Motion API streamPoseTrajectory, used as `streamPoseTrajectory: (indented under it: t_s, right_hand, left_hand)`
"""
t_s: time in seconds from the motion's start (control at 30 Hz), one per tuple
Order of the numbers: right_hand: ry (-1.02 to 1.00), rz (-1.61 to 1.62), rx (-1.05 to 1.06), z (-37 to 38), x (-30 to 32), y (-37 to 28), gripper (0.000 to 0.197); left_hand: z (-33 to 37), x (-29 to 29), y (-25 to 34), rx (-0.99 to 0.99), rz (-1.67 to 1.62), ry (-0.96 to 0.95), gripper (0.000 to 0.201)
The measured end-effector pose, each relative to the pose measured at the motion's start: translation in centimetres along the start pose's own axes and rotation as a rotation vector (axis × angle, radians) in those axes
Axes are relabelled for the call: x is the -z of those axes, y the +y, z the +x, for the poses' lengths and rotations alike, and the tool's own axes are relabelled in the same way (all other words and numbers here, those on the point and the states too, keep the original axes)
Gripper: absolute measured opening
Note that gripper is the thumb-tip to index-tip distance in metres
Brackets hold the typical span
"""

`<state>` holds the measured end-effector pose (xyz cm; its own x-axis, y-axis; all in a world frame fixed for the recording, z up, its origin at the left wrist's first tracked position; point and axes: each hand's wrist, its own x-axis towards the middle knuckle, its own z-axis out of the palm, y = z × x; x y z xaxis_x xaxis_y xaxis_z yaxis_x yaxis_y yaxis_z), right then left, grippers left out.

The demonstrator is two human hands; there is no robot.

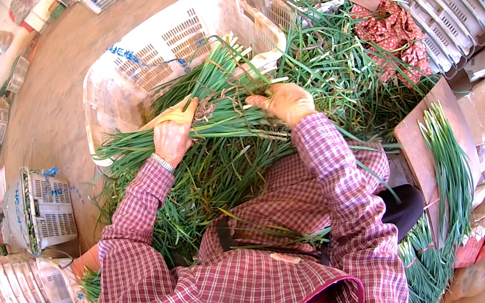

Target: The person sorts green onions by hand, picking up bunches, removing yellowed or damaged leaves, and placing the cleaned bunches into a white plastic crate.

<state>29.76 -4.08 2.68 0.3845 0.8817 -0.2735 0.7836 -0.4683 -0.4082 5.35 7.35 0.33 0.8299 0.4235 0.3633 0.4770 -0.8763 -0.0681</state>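
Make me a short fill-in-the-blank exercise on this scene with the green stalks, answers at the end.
1. Both hands, the left hand and the right hand, grip one bundle of green stalks, which lies ____ across the lap.
2. Behind the bundle stands a white plastic ____.
3. The person's shirt sleeves have a ____ pattern.

Missing words: sideways; crate; checked

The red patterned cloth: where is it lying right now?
In the head view, the red patterned cloth lies upper right, on the heap of green stalks, beside the stacked white crates and beyond the right hand.
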Motion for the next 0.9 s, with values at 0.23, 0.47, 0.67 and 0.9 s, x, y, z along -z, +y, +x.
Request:
streamPoseTrajectory:
  t_s: [0.23, 0.47, 0.67, 0.9]
  right_hand:
    - [0.083, -0.163, -0.071, 0.1, -2.5, -3.7, 0.048]
    - [-0.120, -0.214, -0.414, -0.7, -0.5, 4.2, 0.030]
    - [-0.025, -0.470, -0.705, -4.1, 3.9, 14.2, 0.025]
    - [0.047, -0.123, -0.304, -1.6, 4.7, 5.7, 0.057]
  left_hand:
    - [-0.5, -0.3, -0.5, -0.010, 0.028, -0.026, 0.083]
    - [-0.7, -0.6, -1.5, 0.041, 0.072, -0.046, 0.091]
    - [-0.8, -0.6, -1.8, -0.014, 0.022, 0.026, 0.086]
    - [-0.6, -0.4, -1.3, 0.011, -0.024, 0.025, 0.078]
